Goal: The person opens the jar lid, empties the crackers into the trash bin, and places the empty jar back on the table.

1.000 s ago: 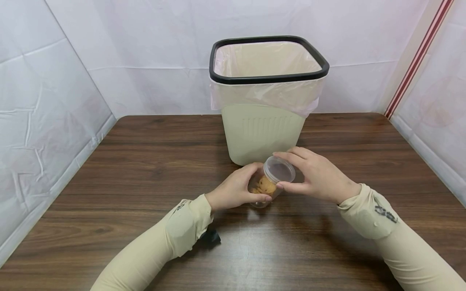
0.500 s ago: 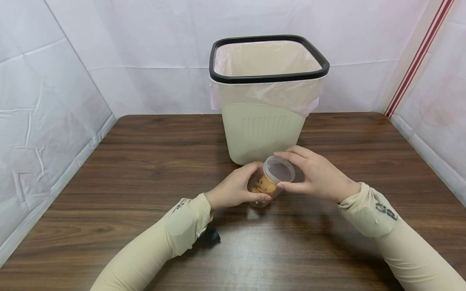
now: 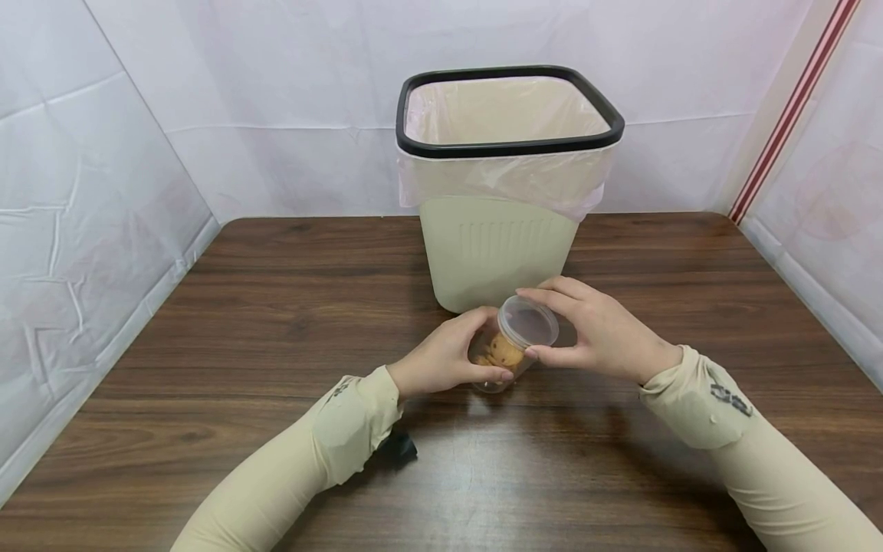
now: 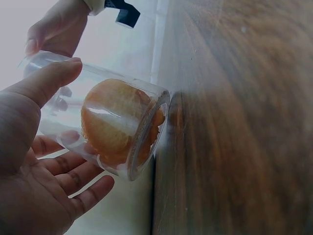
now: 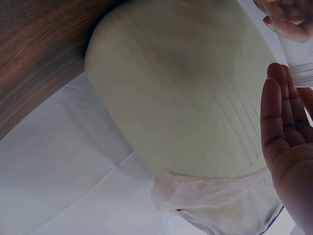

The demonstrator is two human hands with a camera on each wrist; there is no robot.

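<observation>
A clear plastic jar (image 3: 523,374) with round golden cookies (image 3: 506,351) inside stands tilted, its top leaning right and its base edge right at the tabletop. My left hand (image 3: 447,356) grips the jar's body, thumb across the near side. Around the rim of the translucent lid (image 3: 530,322) are the thumb and fingers of my right hand (image 3: 599,331), with the lid seated on the jar's mouth. In the left wrist view, a cookie (image 4: 112,117) lies against the wall near the base. The right wrist view shows just the jar's lidded end (image 5: 302,68) at its edge.
Right behind the hands stands a cream trash bin (image 3: 497,249) with a black rim (image 3: 510,149) and a pinkish liner bag (image 3: 507,178). A small black object (image 3: 403,448) shows beside the left sleeve. White sheeting (image 3: 290,107) surrounds the dark wooden table (image 3: 276,307).
</observation>
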